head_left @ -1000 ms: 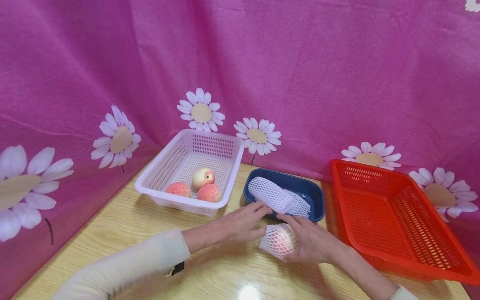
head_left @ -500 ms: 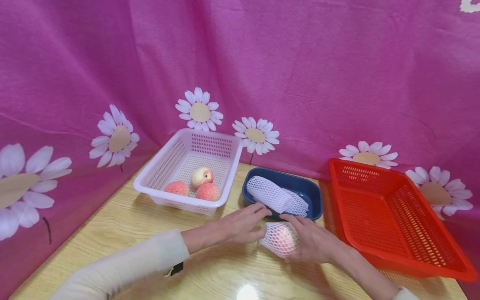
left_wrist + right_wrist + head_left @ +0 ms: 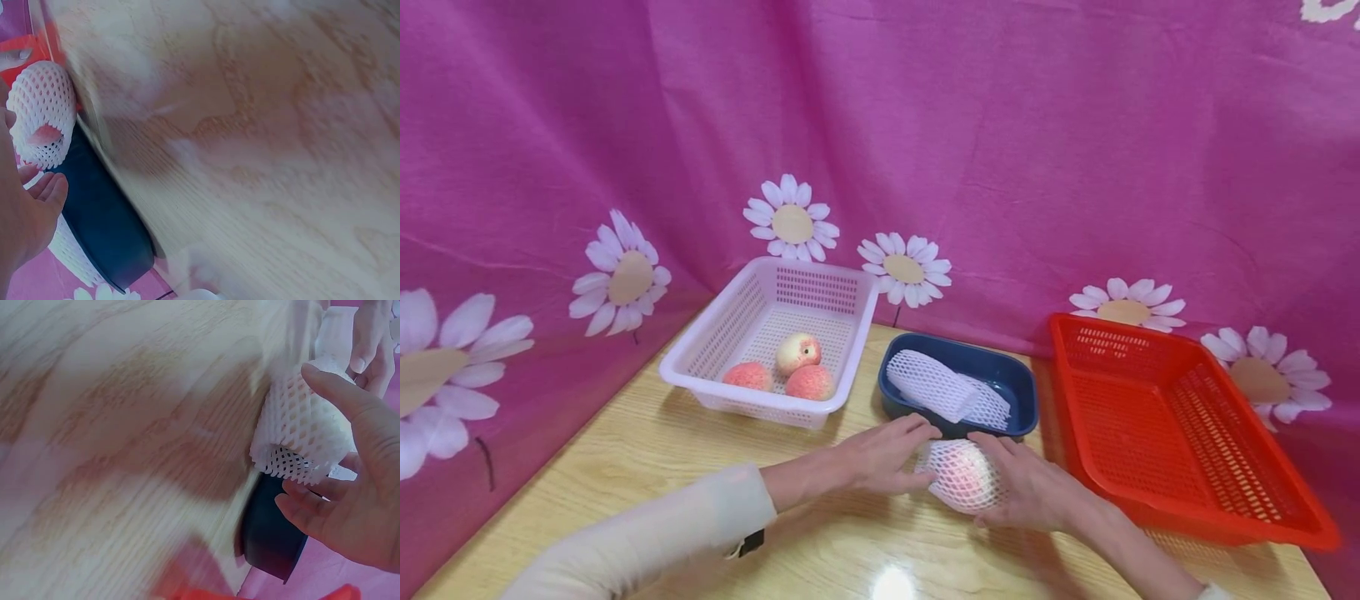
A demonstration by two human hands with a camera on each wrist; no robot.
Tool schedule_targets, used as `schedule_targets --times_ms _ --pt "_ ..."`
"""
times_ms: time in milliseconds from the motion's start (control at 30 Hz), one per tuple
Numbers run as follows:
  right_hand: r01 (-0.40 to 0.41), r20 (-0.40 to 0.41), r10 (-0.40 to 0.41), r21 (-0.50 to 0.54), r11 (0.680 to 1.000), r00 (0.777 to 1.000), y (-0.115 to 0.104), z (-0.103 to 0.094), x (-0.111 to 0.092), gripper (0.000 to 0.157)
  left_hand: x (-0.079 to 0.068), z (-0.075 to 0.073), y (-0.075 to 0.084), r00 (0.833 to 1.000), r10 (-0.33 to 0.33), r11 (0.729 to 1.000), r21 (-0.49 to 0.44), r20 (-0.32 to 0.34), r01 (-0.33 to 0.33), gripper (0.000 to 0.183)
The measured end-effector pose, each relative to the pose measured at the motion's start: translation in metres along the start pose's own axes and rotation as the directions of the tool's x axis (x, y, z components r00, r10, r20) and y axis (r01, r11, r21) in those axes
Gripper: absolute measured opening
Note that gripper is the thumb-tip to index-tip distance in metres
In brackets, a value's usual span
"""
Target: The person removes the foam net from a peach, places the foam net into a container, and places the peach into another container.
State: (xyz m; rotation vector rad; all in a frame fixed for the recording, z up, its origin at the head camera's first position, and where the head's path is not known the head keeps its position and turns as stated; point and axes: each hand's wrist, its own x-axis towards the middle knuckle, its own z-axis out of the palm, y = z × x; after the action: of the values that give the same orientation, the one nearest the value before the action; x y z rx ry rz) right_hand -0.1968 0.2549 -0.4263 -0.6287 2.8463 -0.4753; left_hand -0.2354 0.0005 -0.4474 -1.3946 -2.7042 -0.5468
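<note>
A peach in a white foam net sleeve (image 3: 964, 477) is at the table's front middle, before the blue tray (image 3: 958, 428). My right hand (image 3: 1037, 487) holds it from the right, thumb on the near side and fingers on the far side, as the right wrist view shows too. My left hand (image 3: 880, 458) is at the sleeve's left end, fingers loosely bent, thumb tip beside the net. Through the sleeve's open end in the left wrist view, pink peach skin (image 3: 45, 134) shows. More foam net sleeves (image 3: 928, 379) lie in the blue tray.
A pale pink basket (image 3: 700, 354) at the back left holds three bare peaches (image 3: 797, 354). To the right stands a red basket (image 3: 1150, 450). A purple daisy-print cloth (image 3: 985, 150) hangs behind the wooden table (image 3: 820, 558).
The sleeved peach has turned slightly and moved a little away from me, with the right hand holding it. The left hand stays close to its left end. The head view has shifted slightly.
</note>
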Motion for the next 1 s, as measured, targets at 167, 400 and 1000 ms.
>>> schedule_targets --times_ms 167,400,1000 --pt "-0.026 0.003 0.026 0.027 0.999 1.000 0.002 0.002 -0.002 0.102 0.002 0.003 0.001 1.000 0.016 1.000 0.007 -0.003 -0.016 0.055" --pt "-0.027 -0.023 0.028 0.040 0.999 0.999 0.007 0.004 -0.007 0.104 0.001 0.007 0.000 1.000 0.010 1.000 0.028 -0.011 -0.010 0.058" --pt "-0.055 -0.049 0.056 0.028 0.998 0.997 0.028 0.005 -0.033 0.100 -0.017 0.006 -0.015 0.998 -0.055 0.996 0.065 0.005 0.055 0.063"
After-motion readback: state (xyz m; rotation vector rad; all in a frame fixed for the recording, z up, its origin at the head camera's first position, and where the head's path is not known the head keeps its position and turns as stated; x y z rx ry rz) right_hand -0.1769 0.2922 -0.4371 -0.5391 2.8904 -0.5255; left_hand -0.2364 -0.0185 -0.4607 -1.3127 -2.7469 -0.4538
